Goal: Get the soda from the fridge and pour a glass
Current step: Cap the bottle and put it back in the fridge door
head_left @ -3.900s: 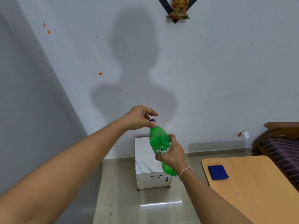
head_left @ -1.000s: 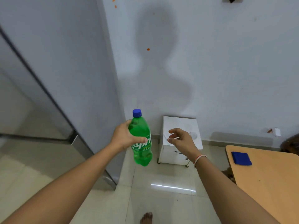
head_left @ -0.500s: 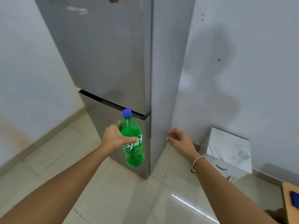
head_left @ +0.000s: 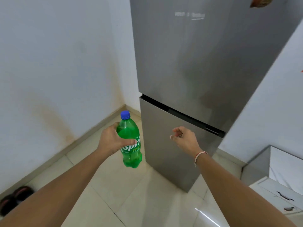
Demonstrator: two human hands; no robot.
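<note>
My left hand [head_left: 113, 139] grips a green soda bottle [head_left: 130, 154] by its upper body; the bottle is upright, its blue cap [head_left: 125, 115] on, and is about half full. It hangs just left of the grey two-door fridge [head_left: 196, 63], whose doors are both closed. My right hand [head_left: 184, 138] hovers in front of the fridge's lower door, fingers loosely curled, holding nothing. A thread band sits on that wrist. No glass is in view.
A white cabinet [head_left: 282, 174] with a marble-patterned top stands at the right, beside the fridge. A pair of dark sandals [head_left: 14, 199] lies by the left wall's skirting. Pale floor tiles [head_left: 147, 202] stretch in front of the fridge.
My view has swung left from the white cabinet and table to face the fridge. The bottle passed from my right hand to my left, and my right hand now reaches toward the fridge.
</note>
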